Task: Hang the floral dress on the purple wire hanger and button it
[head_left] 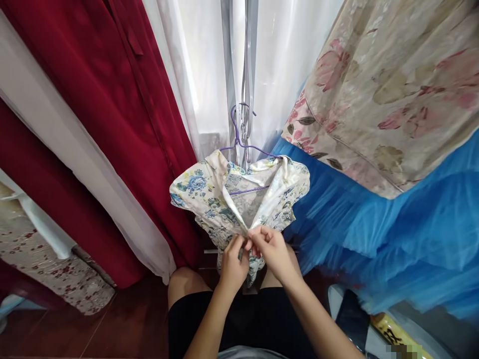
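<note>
A cream blouse with blue and green flowers hangs on a purple wire hanger in front of me. Its collar lies open in a V, and the hanger's lower bar shows through the neck. Where the two front edges meet, my left hand pinches the cloth from the left. My right hand pinches the same front opening from the right, its fingers close to those of the left. Any button between the fingertips is hidden. The blouse's lower part falls between my knees.
Red curtains and white cloth hang on the left. A floral fabric and a blue tulle skirt hang on the right. A yellow package lies at the lower right. Dark red tiles cover the floor.
</note>
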Demonstrator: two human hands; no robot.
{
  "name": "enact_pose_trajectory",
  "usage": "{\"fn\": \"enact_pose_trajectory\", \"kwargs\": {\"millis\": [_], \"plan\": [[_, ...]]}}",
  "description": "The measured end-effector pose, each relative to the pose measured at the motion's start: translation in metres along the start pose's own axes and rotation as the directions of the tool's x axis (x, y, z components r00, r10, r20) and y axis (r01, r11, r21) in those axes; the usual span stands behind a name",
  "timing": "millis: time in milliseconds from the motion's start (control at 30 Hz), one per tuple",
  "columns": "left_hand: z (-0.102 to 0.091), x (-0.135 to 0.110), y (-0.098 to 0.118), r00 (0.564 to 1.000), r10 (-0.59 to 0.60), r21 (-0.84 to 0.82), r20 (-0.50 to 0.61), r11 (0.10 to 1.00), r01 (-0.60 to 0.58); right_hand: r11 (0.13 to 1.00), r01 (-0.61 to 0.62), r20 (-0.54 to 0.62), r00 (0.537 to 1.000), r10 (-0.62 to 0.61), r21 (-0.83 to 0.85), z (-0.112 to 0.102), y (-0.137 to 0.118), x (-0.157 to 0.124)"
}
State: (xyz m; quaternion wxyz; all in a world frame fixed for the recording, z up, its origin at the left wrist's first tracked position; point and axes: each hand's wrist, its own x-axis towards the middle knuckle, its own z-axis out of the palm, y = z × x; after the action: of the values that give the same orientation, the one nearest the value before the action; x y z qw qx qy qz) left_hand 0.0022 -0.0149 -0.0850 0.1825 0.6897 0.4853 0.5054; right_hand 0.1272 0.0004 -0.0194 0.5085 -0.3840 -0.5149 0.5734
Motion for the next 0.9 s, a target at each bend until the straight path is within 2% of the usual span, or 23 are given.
{"fn": "enact_pose_trajectory", "kwargs": {"millis": [100,233,333,400,467,533,600,633,733,800,900], "plan": [[0.001,0.004,-0.002,0.998,-0.001,0.060,0.063,0.998,-0.002,0.997,0.080,-0.063,0.995,-0.078,0.025,-0.002,-0.032,0.038],[-0.002,0.007,-0.009,0.986,-0.017,0.166,0.163,0.986,-0.011,0.969,0.225,-0.111,0.971,-0.213,0.104,0.013,-0.086,0.094],[-0.013,0.011,-0.012,0.974,-0.038,0.178,0.221,0.984,-0.002,0.964,0.252,-0.069,0.967,-0.247,0.083,0.023,-0.112,0.111],[-0.024,0.020,-0.010,0.973,-0.021,0.134,0.228,0.991,-0.010,0.959,0.280,-0.030,0.960,-0.279,0.035,0.025,-0.116,0.108],[-0.038,0.038,-0.001,0.987,0.038,0.070,0.157,0.996,-0.050,0.945,0.326,-0.020,0.945,-0.326,-0.005,0.023,-0.112,0.099],[-0.053,0.064,0.015,0.993,0.113,0.018,-0.024,0.993,-0.113,0.932,0.360,-0.010,0.933,-0.361,-0.038,0.020,-0.107,0.088],[-0.068,0.095,0.035,0.962,0.182,0.007,-0.203,0.983,-0.184,0.919,0.388,0.025,0.922,-0.387,-0.073,0.017,-0.104,0.079],[-0.075,0.111,0.046,0.942,0.232,0.015,-0.242,0.972,-0.236,0.911,0.403,0.042,0.915,-0.401,-0.091,0.015,-0.103,0.075],[-0.088,0.148,0.073,0.913,0.373,0.137,-0.164,0.925,-0.354,0.883,0.451,0.064,0.892,-0.447,-0.129,0.012,-0.106,0.072],[-0.088,0.161,0.086,0.891,0.436,0.209,-0.124,0.890,-0.406,0.869,0.474,0.049,0.880,-0.472,-0.141,0.011,-0.106,0.076],[-0.085,0.167,0.099,0.853,0.481,0.250,-0.202,0.867,-0.430,0.837,0.501,0.002,0.858,-0.513,-0.219,0.010,-0.096,0.090]]}}
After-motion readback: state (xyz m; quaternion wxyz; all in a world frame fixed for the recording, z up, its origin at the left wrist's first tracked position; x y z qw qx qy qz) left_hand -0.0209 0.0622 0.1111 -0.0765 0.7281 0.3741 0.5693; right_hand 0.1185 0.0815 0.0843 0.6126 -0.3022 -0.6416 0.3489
